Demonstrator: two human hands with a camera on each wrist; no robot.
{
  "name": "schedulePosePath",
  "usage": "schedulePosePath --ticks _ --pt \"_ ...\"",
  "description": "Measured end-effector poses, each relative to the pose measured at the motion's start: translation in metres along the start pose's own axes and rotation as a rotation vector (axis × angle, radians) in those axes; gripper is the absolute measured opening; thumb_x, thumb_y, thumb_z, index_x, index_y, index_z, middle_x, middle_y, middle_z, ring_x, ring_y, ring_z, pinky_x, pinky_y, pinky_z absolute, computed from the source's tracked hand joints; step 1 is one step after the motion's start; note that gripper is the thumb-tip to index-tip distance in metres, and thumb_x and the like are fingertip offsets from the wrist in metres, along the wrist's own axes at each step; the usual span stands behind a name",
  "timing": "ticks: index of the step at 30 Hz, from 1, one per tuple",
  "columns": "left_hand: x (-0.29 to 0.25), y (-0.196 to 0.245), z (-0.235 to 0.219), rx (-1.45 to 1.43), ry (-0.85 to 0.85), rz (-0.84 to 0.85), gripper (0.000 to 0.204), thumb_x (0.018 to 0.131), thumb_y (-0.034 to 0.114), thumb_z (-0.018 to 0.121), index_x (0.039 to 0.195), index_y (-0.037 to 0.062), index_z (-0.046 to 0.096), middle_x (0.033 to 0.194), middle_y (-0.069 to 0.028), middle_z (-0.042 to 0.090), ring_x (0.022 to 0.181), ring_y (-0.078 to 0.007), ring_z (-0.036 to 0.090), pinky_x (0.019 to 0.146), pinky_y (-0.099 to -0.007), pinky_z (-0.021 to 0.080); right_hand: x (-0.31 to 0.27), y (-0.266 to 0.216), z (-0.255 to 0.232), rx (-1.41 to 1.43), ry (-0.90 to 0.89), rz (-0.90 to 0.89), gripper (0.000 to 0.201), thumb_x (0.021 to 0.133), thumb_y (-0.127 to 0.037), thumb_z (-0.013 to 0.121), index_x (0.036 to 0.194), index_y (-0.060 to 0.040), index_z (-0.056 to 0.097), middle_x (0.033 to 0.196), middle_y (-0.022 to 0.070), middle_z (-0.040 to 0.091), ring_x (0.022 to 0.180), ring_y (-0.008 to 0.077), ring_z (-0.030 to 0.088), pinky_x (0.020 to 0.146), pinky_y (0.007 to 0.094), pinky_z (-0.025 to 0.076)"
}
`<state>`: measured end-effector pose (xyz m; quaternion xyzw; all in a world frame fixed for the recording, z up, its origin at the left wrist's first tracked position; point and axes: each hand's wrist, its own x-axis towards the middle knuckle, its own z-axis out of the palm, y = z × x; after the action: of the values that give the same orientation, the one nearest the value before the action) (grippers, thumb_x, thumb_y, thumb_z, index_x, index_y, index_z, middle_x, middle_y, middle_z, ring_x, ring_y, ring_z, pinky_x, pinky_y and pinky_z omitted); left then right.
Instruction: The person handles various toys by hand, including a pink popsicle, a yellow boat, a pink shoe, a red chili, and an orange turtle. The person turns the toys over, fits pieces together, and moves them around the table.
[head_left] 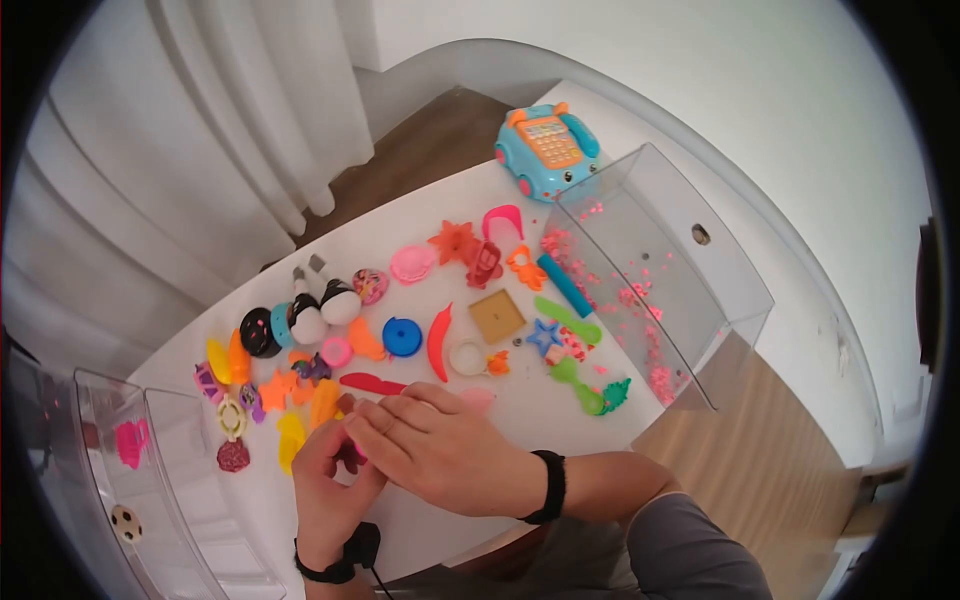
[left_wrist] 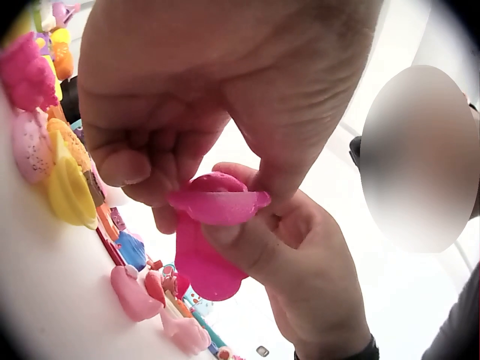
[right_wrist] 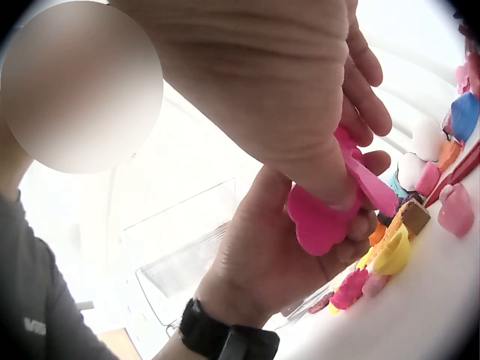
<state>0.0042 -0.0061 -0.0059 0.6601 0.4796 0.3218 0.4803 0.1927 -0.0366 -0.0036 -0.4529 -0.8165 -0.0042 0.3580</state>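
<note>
Both hands are together over the front of the white table (head_left: 550,410), around a bright pink plastic mould (left_wrist: 210,262) with two lobed, scalloped parts that stand apart at an angle. My left hand (head_left: 335,475) grips it from one side, fingers curled about it. From the other side my right hand (head_left: 450,450) holds it, with the thumb against the pink part in both wrist views. Seen from the head, the right hand's back hides most of the mould. Yellow moulds (right_wrist: 391,251) and a dark pink knife (head_left: 372,383) lie near the hands.
Many toys and moulds spread across the table, including a blue round lid (head_left: 402,337), a red chilli shape (head_left: 438,342) and a tan square tray (head_left: 497,316). Clear bins stand at right (head_left: 690,290) and left (head_left: 165,440). A toy phone (head_left: 550,150) sits at the back.
</note>
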Motion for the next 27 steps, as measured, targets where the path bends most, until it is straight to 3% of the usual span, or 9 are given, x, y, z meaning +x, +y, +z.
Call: schedulePosePath --ticks 5,13,17,22,24,25,26,27 --pt "0.001 0.003 0.006 -0.017 0.035 -0.048 0.026 0.079 0.004 0.078 0.103 0.0006 0.068 0.08 0.0012 0.055 0.069 -0.0083 0.05 0.062 -0.0228 0.041 0.002 -0.003 -0.008 0.007 -0.041 0.034 0.045 0.086 -0.014 0.067 0.127 0.0044 0.059 0.119 0.0149 0.067 0.109 0.0283 0.065 0.101 0.0426 0.048" --pt "0.0 0.002 0.009 0.132 0.072 0.076 0.026 0.075 0.004 0.079 0.098 0.0014 0.067 0.077 0.0002 0.054 0.067 -0.01 0.048 0.06 -0.0253 0.039 0.001 -0.007 -0.004 -0.065 -0.066 0.037 0.045 0.086 -0.014 0.066 0.125 0.0057 0.059 0.116 0.0155 0.068 0.11 0.0287 0.065 0.103 0.0431 0.047" --pt "-0.002 0.006 0.006 0.147 0.083 0.077 0.027 0.074 0.004 0.08 0.098 0.0013 0.067 0.078 -0.0006 0.054 0.068 -0.0113 0.049 0.061 -0.0261 0.04 0.003 -0.008 -0.004 -0.085 -0.063 0.005 0.045 0.088 -0.016 0.064 0.126 0.0087 0.058 0.116 0.0211 0.067 0.109 0.0298 0.064 0.104 0.0445 0.048" --pt "-0.002 0.005 0.002 0.117 0.026 0.073 0.041 0.073 0.004 0.081 0.112 -0.0002 0.07 0.082 -0.0033 0.057 0.071 -0.0142 0.052 0.066 -0.0267 0.044 0.005 -0.004 -0.006 -0.056 -0.068 -0.016 0.05 0.086 -0.017 0.069 0.129 0.0062 0.058 0.12 0.0195 0.067 0.109 0.0302 0.064 0.102 0.0444 0.048" --pt "0.0 0.001 -0.003 0.097 0.01 0.096 0.045 0.074 0.004 0.081 0.117 -0.0001 0.07 0.083 -0.0037 0.058 0.073 -0.0144 0.053 0.068 -0.0269 0.045 0.016 -0.002 -0.02 0.257 -0.174 0.146 0.056 0.078 -0.016 0.08 0.129 -0.0018 0.061 0.123 0.0122 0.069 0.111 0.0312 0.067 0.103 0.0419 0.049" --pt "0.0 -0.002 -0.007 0.074 -0.034 0.133 0.049 0.075 0.005 0.082 0.122 0.0 0.07 0.084 -0.004 0.059 0.074 -0.0145 0.054 0.07 -0.0271 0.047 0.02 0.001 -0.028 0.368 -0.187 0.199 0.058 0.077 -0.017 0.085 0.128 -0.0033 0.064 0.123 0.0112 0.07 0.11 0.0324 0.067 0.098 0.0399 0.051" --pt "-0.001 -0.004 -0.008 0.089 -0.006 0.116 0.049 0.075 0.005 0.082 0.122 0.0 0.07 0.084 -0.004 0.059 0.074 -0.0145 0.054 0.07 -0.0271 0.047 0.018 0.006 -0.027 0.396 -0.195 0.178 0.058 0.077 -0.017 0.085 0.128 -0.0033 0.064 0.123 0.0112 0.07 0.11 0.0324 0.067 0.098 0.0399 0.051" --pt "-0.001 -0.005 -0.007 0.032 -0.007 0.114 0.051 0.076 0.005 0.082 0.125 0.0002 0.07 0.085 -0.0043 0.06 0.076 -0.0144 0.056 0.072 -0.0274 0.048 0.013 0.012 -0.024 0.48 -0.104 0.218 0.055 0.079 -0.018 0.084 0.128 -0.0025 0.065 0.121 0.0118 0.07 0.109 0.0323 0.067 0.094 0.0393 0.052"
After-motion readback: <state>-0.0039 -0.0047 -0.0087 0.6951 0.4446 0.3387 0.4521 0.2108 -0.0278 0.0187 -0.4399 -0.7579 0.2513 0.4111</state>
